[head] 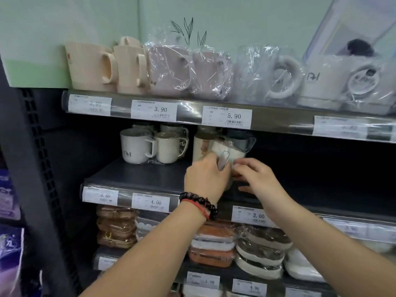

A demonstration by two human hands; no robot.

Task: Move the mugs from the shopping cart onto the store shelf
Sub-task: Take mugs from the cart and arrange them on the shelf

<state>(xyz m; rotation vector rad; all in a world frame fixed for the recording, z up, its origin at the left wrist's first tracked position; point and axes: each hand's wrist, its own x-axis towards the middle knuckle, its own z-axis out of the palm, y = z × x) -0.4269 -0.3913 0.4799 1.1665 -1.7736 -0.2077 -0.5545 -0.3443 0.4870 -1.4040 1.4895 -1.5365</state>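
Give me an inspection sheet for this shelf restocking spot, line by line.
Surface: dark middle shelf, bare at its right.
Job's things: plastic-wrapped mug at the shelf's front; cream ceramic mugs stand left of it.
Clutter: wrapped pink and white mugs on the top shelf; stacked wrapped dishes below.
Grippers: left hand, wearing a dark bead bracelet, grips the wrapped mug; right hand pinches its wrap.
Cables: nothing seen.
Surroundings: white price tags along shelf edges; cart not in view.
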